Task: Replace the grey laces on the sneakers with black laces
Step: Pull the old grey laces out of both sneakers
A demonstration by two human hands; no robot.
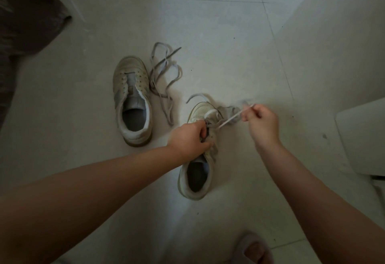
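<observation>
Both hands work over the tiled floor (pixel 208 24): left hand (pixel 188 138) grips the near sneaker (pixel 196 180) at its tongue, right hand (pixel 262 124) pinches its grey lace (pixel 230 119) taut. Beside it, the unlaced sneaker (pixel 132 101) sits empty, a loose lace (pixel 164 80) alongside.

The left hand (pixel 188 138) holds the middle of a worn white sneaker (pixel 198 159) on the pale tiled floor (pixel 229 55). Just right of that grip, the right hand (pixel 262 122) pinches its grey lace (pixel 229 120), stretched tight. Left of both hands lie an unlaced white sneaker (pixel 132 99) and a loose grey lace (pixel 164 76).
</observation>
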